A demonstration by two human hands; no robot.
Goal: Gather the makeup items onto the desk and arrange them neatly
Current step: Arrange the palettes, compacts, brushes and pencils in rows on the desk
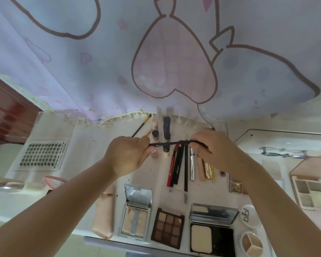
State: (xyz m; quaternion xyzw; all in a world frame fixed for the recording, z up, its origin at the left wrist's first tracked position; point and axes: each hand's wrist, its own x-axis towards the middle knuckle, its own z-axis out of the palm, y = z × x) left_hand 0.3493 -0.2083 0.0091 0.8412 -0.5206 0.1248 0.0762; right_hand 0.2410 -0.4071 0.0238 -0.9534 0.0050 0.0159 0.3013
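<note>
Both hands hold one thin black pencil (171,143) level above the desk (93,138). My left hand (127,154) pinches its left end and my right hand (210,145) pinches its right end. Under it lie several pencils and tubes in a row: a red pencil (170,168), black pencils (185,169) and a silver tube (192,164). Along the near edge sit a highlighter compact (135,222), a brown eyeshadow palette (167,228), a powder compact (211,236) and a round concealer pot (252,242).
A lash sheet (42,154) lies at the left, a pink pouch (103,216) near the front left. A brush (141,127) and small bottles (166,130) stand by the printed curtain (156,62). A mirror (285,143) and open palette (310,193) sit at the right.
</note>
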